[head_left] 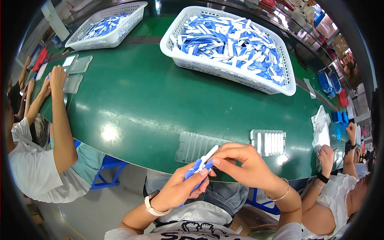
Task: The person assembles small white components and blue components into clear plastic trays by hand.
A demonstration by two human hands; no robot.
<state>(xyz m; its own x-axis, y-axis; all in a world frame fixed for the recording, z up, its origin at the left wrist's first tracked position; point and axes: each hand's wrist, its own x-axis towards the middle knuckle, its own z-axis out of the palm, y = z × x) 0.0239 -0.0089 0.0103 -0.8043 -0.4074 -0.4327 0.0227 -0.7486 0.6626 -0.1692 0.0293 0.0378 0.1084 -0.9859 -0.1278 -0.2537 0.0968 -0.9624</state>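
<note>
My left hand [180,186] is closed around a small bundle of slim blue-and-white plastic sticks [196,168], with one white end pointing up and away. My right hand [244,160] pinches the blue part of one stick at the top of the bundle, its fingertips close to the left thumb. Just beyond my hands lies a clear slotted tray [186,146], partly covered by them; no sticks show in its visible slots. Right of it rests a second clear tray [254,140] with several white pieces lying side by side in its slots.
A large white basket [228,66] heaped with blue-and-white sticks stands on the green table [132,92]. Another such basket [116,38] is at the far left. Co-workers sit on both sides, the left one's hand [57,78] near clear trays [73,83], the right one's hand [326,156] beside others.
</note>
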